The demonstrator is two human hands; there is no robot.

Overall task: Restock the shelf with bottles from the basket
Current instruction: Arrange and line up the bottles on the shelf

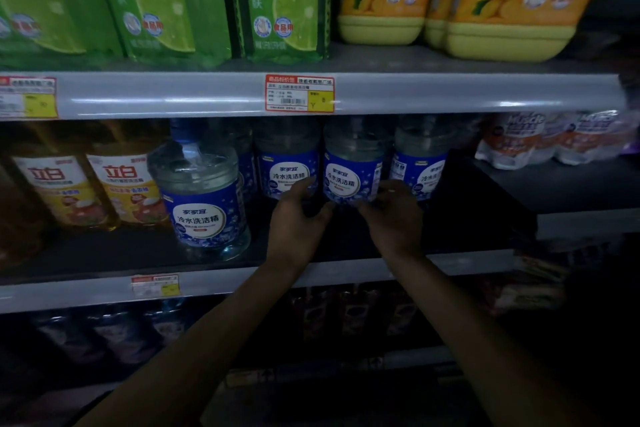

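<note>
Step in hand: seating one blue-label bottle (349, 163) in the back row of the middle shelf (450, 265).

Obs: the bottle stands upright between two like bottles, the left neighbour (287, 156) and the right neighbour (420, 163), label facing out. My left hand (298, 218) cups its lower left side, thumb up along the gap, fingers curled under the label. My right hand (394, 218) mirrors it on the lower right side, fingers curved round the wall, thumb on the front. Both hands are partly closed on the bottle, not clamped (the light is dim, so I cannot tell how firm the contact is). The basket is not in view.

Judgement: placement looks nearly done; what remains is squaring and release.

Method notes:
- Keep the grip low, near the base, so the tall bottle does not tip when pushed.
- Slide it straight back; do not twist, or the label turns off-face.
- Mind both neighbours: they sit just beside it, and a sideways nudge could knock one.
- Let go one hand at a time and check that it stands.
- One forward bottle (202, 198) stands alone near the shelf edge, well left; it probably wants pushing back into line next
</note>
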